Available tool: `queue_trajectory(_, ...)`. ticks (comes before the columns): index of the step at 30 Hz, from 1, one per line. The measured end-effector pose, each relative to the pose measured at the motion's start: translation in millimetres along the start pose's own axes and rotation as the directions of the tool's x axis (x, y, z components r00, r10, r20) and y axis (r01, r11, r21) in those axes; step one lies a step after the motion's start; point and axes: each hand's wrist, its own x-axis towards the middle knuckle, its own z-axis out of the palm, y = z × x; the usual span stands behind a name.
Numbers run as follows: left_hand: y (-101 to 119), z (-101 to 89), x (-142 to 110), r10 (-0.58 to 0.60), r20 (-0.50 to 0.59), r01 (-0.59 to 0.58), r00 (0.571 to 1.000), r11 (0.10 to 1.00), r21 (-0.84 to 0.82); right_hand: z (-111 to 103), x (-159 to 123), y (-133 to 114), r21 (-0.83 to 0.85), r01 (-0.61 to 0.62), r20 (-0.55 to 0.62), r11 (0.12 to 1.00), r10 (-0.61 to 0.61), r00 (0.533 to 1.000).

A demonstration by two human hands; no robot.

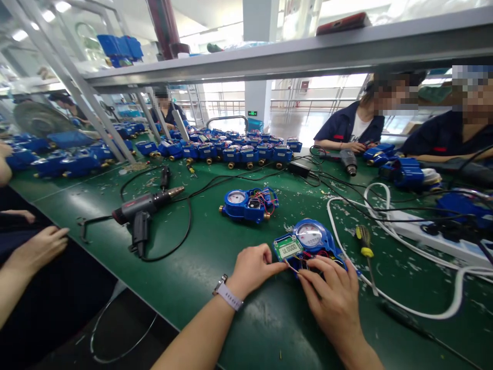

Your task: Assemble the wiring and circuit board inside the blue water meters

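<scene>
In front of me on the green bench is a blue water meter (325, 237) with a round dial. A green circuit board (278, 248), its small display lit with digits, sits out at the meter's left side. My left hand (252, 270), with a watch on the wrist, is closed at the board's left edge, thumb along its lower corner. My right hand (335, 288) pinches a thin wire (292, 268) below the board, its other fingers lying over the meter's front. Those fingers partly hide coloured wires. Another blue meter (241, 205) with exposed wires stands just behind.
A heat gun (142, 213) lies left with its black cable. At right are a yellow-black screwdriver (364, 241), a white cable (416, 311) and a power strip (427, 241). Several meters (246, 154) crowd the back beneath a shelf (288, 64). Co-workers sit opposite; another person's hand (42, 249) is at left.
</scene>
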Motion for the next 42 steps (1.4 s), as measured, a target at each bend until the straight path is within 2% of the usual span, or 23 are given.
queue_trajectory(2,0,1.1,0,0.008,0.182,0.007,0.983,0.997,-0.079,-1,0,-1,0.009,0.013,0.033,1.0,-0.014,0.999)
queue_trajectory(4,0,6.9,-2,0.083,0.304,0.015,0.949,0.951,-0.309,-3,1,-3,0.015,0.017,0.051,1.0,-0.018,0.999)
queue_trajectory(5,-1,10.5,-3,0.118,0.336,0.049,0.934,0.892,-0.45,-4,1,-3,0.018,0.019,0.055,1.0,-0.02,0.998)
queue_trajectory(6,-1,14.0,-4,0.137,0.356,0.105,0.924,0.807,-0.582,-4,1,-3,0.018,0.023,0.061,1.0,-0.024,0.998)
queue_trajectory(8,-2,18.9,-8,0.126,0.402,0.265,0.907,0.572,-0.776,-4,1,-2,0.012,0.035,0.081,0.999,-0.036,0.996)
queue_trajectory(10,0,20.8,-11,0.083,0.454,0.412,0.887,0.303,-0.86,-3,0,-2,0.001,0.054,0.12,0.999,-0.054,0.991)
queue_trajectory(12,3,20.9,-12,0.029,0.493,0.489,0.87,0.082,-0.868,0,0,-3,-0.005,0.056,0.151,0.998,-0.055,0.987)
queue_trajectory(14,7,21.2,-13,-0.026,0.527,0.525,0.849,-0.057,-0.849,2,0,-5,0.012,0.007,0.149,1.0,-0.009,0.989)
queue_trajectory(17,11,23.7,-14,-0.048,0.564,0.551,0.824,-0.159,-0.819,4,2,-8,0.029,-0.055,0.114,0.998,0.051,0.992)
queue_trajectory(24,9,25.2,-13,-0.009,0.585,0.564,0.811,-0.258,-0.785,1,4,-7,-0.029,-0.097,0.117,0.995,0.1,0.988)
queue_trajectory(29,13,25.0,-13,-0.035,0.561,0.538,0.827,-0.237,-0.809,1,4,-9,-0.067,-0.083,0.156,0.994,0.093,0.983)
queue_trajectory(33,18,27.2,-17,-0.042,0.47,0.464,0.882,-0.103,-0.88,1,5,-12,-0.046,-0.074,0.178,0.996,0.081,0.981)
queue_trajectory(38,21,30.0,-20,0.069,0.338,0.322,0.938,0.18,-0.93,-1,6,-17,0.043,-0.137,0.144,0.99,0.129,0.981)
queue_trajectory(40,21,30.3,-20,0.095,0.31,0.28,0.946,0.241,-0.929,-1,6,-18,0.067,-0.164,0.134,0.984,0.154,0.979)
queue_trajectory(42,22,30.0,-21,0.101,0.3,0.266,0.949,0.261,-0.928,-1,7,-18,0.073,-0.183,0.139,0.98,0.171,0.975)
